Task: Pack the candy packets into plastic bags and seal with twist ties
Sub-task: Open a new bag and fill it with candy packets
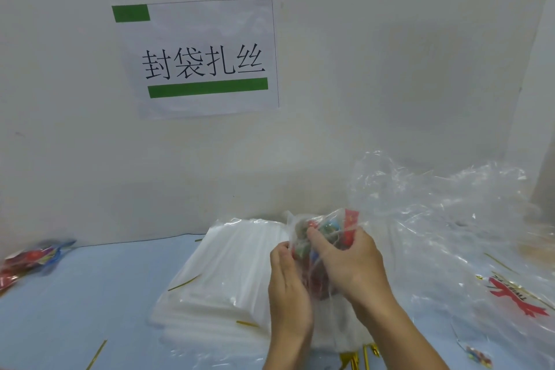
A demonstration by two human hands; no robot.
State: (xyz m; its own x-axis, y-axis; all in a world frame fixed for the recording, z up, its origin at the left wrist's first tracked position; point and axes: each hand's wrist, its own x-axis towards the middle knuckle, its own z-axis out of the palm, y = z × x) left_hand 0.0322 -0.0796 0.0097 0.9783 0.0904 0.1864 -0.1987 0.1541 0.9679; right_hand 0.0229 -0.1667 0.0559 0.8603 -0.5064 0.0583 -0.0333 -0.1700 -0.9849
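We hold the colourful candy packet point(326, 237) half inside a thin clear plastic bag point(295, 228), above the stack of white bags point(222, 273) on the pale blue counter point(75, 294). Left hand point(288, 288) fingers pinch the bag's edge; right hand point(351, 264) fingers grip the packet. We'd best keep the mouth spread and push the packet fully down. The wall sign point(198, 57) reads "封袋扎丝".
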